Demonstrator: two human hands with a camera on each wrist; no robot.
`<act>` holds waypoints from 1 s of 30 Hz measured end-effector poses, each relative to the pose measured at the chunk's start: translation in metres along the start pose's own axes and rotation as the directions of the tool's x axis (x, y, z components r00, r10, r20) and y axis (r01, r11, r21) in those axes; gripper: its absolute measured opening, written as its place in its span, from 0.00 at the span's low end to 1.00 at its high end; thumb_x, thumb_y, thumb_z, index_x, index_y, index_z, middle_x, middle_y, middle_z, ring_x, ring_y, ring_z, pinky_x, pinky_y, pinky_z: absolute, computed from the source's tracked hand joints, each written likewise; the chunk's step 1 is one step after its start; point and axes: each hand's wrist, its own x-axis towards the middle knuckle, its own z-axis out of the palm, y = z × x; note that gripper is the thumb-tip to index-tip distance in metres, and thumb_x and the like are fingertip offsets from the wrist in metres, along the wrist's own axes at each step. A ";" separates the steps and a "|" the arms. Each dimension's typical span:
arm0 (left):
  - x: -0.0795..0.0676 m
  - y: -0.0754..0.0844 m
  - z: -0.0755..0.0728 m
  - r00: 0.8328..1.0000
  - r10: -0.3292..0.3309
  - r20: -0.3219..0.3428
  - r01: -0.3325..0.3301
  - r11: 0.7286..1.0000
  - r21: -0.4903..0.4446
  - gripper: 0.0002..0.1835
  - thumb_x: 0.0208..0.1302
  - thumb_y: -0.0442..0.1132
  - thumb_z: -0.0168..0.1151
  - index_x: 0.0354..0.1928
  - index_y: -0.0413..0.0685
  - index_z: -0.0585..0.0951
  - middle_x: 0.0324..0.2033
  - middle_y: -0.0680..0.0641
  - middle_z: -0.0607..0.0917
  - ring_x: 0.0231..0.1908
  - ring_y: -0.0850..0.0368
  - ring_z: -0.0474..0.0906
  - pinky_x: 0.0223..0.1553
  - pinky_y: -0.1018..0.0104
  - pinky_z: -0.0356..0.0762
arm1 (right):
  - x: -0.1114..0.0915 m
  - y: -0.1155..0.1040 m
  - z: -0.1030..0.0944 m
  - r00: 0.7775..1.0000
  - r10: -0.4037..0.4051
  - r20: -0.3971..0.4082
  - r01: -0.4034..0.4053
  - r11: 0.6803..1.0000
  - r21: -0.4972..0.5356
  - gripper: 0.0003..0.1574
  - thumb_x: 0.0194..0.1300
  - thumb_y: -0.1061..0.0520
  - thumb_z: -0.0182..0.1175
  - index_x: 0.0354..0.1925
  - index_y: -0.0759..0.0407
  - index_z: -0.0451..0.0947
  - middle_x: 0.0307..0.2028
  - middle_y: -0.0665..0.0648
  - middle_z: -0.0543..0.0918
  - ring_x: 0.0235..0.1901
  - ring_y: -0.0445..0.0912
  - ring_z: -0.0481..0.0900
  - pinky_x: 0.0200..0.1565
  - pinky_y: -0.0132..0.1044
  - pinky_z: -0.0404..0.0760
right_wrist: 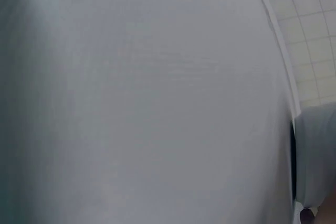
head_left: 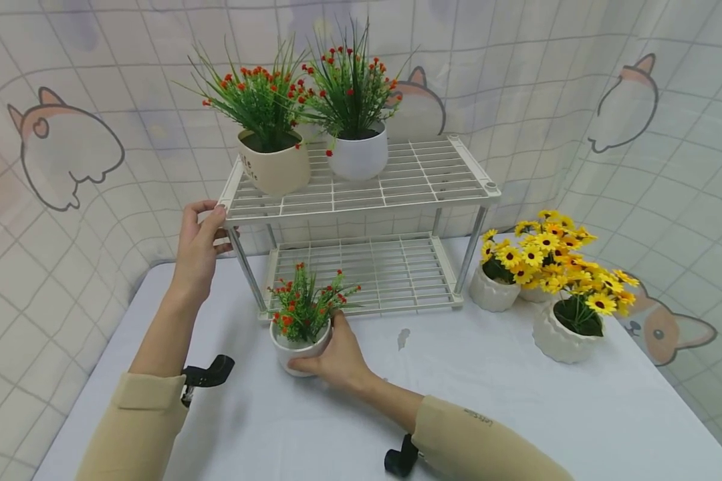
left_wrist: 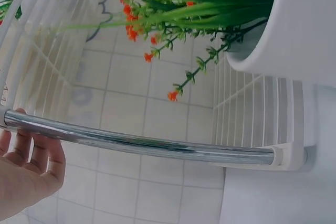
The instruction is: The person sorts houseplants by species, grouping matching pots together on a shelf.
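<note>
My right hand grips a small white flower pot from its right side, with the thumb across the front. Green leaves and red flowers fill this pot, which is upright before the rack's lower shelf. At the front left corner of the white two-tier wire rack, my left hand holds the upper shelf, its thumb at the corner. The left wrist view shows its fingers curled by the top of the metal post. The right wrist view shows mainly a blurred pale surface; no fingers are discernible.
A cream pot and a white pot, both with red-flowered plants, stand on the upper shelf. Yellow flowers in white pots are at the right on the white-covered table. A grid-patterned curtain hangs behind.
</note>
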 end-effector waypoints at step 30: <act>-0.001 0.000 0.001 1.000 0.016 -0.006 -0.016 0.999 -0.037 0.15 0.81 0.51 0.49 0.60 0.55 0.63 0.43 0.51 0.80 0.44 0.55 0.73 0.47 0.58 0.68 | -0.020 -0.005 -0.055 0.998 0.033 -0.044 -0.028 0.995 0.094 0.66 0.41 0.50 0.86 0.70 0.62 0.59 0.64 0.62 0.72 0.64 0.54 0.72 0.65 0.51 0.70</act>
